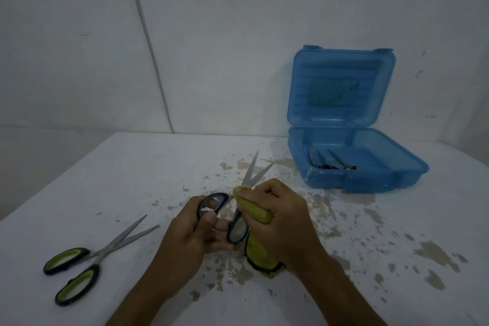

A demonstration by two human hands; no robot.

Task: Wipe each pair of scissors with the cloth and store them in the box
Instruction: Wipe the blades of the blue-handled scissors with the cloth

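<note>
My left hand [195, 230] grips the handles of black-and-grey scissors [252, 173], a thumb through one loop, the blades spread and pointing away. My right hand [277, 209] holds a yellow-green cloth [258, 246] bunched around the scissors near the pivot; the cloth's tail hangs down to the table. A second pair of scissors [92, 257] with green-and-black handles lies open on the table at the left. The blue plastic box [370, 180] stands open at the right, lid up, with several scissors [330, 161] inside.
The white table [132, 180] has patches of chipped paint around the middle and right. A white wall stands close behind the table and the box.
</note>
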